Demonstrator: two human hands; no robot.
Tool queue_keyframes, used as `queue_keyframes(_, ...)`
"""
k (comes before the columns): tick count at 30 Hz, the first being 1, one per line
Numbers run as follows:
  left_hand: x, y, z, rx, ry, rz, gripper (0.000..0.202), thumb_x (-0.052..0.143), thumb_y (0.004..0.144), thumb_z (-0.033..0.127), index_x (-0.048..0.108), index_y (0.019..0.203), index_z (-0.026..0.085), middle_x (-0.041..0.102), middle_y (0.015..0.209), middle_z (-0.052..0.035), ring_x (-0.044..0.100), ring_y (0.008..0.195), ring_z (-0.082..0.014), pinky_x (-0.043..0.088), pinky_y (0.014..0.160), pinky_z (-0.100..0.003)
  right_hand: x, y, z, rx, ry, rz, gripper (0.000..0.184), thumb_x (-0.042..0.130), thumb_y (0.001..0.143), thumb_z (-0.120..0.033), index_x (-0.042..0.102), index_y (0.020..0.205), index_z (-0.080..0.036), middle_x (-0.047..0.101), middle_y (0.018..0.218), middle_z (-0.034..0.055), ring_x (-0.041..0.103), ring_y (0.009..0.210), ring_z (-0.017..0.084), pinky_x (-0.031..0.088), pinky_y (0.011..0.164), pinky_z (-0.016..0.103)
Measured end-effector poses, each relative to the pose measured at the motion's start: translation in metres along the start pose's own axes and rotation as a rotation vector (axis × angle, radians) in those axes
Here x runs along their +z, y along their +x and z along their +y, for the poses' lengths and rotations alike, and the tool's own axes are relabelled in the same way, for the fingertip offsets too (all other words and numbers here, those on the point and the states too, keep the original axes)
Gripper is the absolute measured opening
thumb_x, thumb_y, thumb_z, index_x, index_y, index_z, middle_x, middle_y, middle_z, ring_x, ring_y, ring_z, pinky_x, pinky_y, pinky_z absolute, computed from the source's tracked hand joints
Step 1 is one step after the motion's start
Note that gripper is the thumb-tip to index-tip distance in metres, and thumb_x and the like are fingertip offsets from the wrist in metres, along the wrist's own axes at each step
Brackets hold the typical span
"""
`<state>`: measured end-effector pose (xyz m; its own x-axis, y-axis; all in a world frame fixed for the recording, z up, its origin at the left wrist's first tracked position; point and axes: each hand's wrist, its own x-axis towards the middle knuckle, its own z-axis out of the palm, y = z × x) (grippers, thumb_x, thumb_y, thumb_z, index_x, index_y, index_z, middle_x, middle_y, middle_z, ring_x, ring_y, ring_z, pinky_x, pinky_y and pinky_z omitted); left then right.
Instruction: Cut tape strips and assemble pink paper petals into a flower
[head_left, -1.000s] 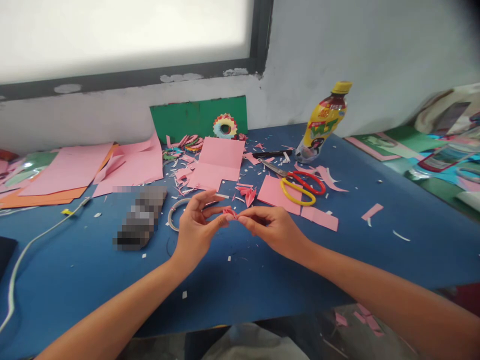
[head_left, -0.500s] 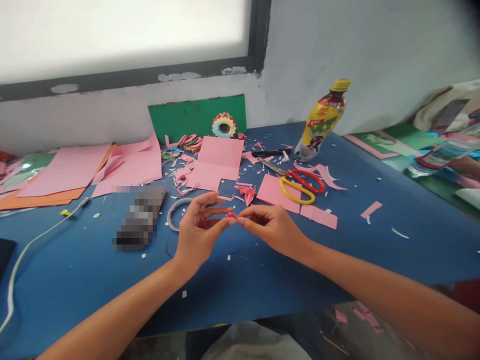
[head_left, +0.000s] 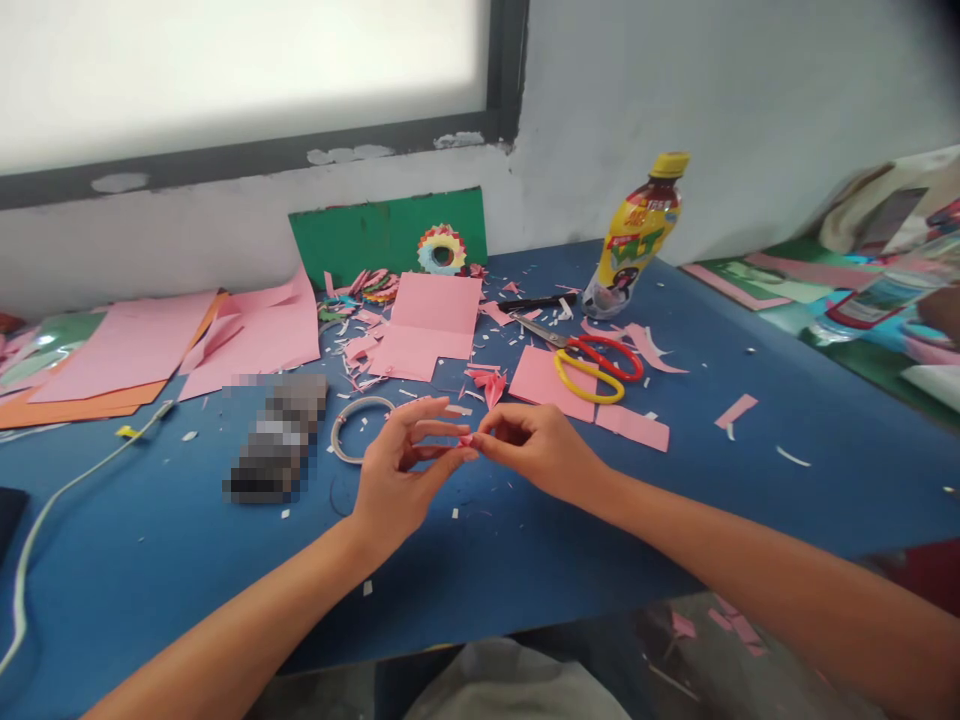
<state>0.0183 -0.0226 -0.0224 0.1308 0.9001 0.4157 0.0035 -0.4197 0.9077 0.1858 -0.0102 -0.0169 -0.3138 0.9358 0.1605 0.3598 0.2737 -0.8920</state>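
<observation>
Two hands: left hand and right hand meet fingertip to fingertip low over the blue worktop, sharing one tiny thing.
Grip, left: thumb and forefinger closed on the pink paper piece, other fingers fanned out loose above it.
Grip, right: pinched shut on the same piece from the other side, knuckles curled over.
Container: only one I can spot is the yellow-capped bottle, well beyond the right hand near the wall. It's tilted, dark drink showing at the neck, can't tell how full.
Around, far side: red and yellow scissors lie just past the right hand, partly on a pink square. A folded pink sheet sits beyond both hands, with a small pink folded bit between it and the fingers.
Around, left: a thin ring lies right next to the left hand, then a blurred-out object further out, a white cable, and a stack of pink sheets.
Back wall: green card with a multicoloured paper ring leaning on it.
In the way: nothing over the hands, just paper scraps littering the surface under them.
The piece itself: tiny, pink to reddish, mostly buried in fingertips, so the shape is hard to make out.
</observation>
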Motion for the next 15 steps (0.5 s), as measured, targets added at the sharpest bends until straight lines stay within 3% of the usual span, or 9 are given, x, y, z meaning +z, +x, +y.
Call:
queue_keyframes(3,0.000,0.001,0.002,-0.032,-0.011,0.008,0.041,0.072,0.066,0.011,0.053,0.101,0.022,0.063,0.091,-0.0010,0.066,0.079,-0.0143,0.058,0.064,-0.021,-0.001,0.000,0.001,-0.039,0.024,-0.017,0.026,0.056,0.079,-0.040,0.064,0.081,-0.015,0.048,0.052,-0.0039,0.038,0.046,0.006,0.028,0.042,0.019)
queue_keyframes(11,-0.002,0.011,0.005,-0.162,-0.193,0.082,0.044,0.076,0.060,0.013,0.054,0.097,0.021,0.061,0.093,-0.0001,0.066,0.074,-0.0131,0.057,0.066,-0.023,0.000,0.000,-0.002,-0.006,0.026,-0.071,0.028,0.052,0.081,-0.040,0.061,0.073,-0.014,0.045,0.050,-0.0039,0.036,0.045,0.006,0.028,0.042,0.019)
queue_keyframes(15,-0.003,0.014,0.003,-0.226,-0.231,0.095,0.045,0.077,0.058,0.014,0.054,0.096,0.020,0.061,0.092,0.0001,0.066,0.072,-0.0121,0.057,0.068,-0.023,0.001,0.000,-0.001,-0.026,-0.001,-0.062,0.026,0.050,0.082,-0.039,0.060,0.078,-0.015,0.045,0.050,-0.0044,0.039,0.046,0.007,0.030,0.043,0.019)
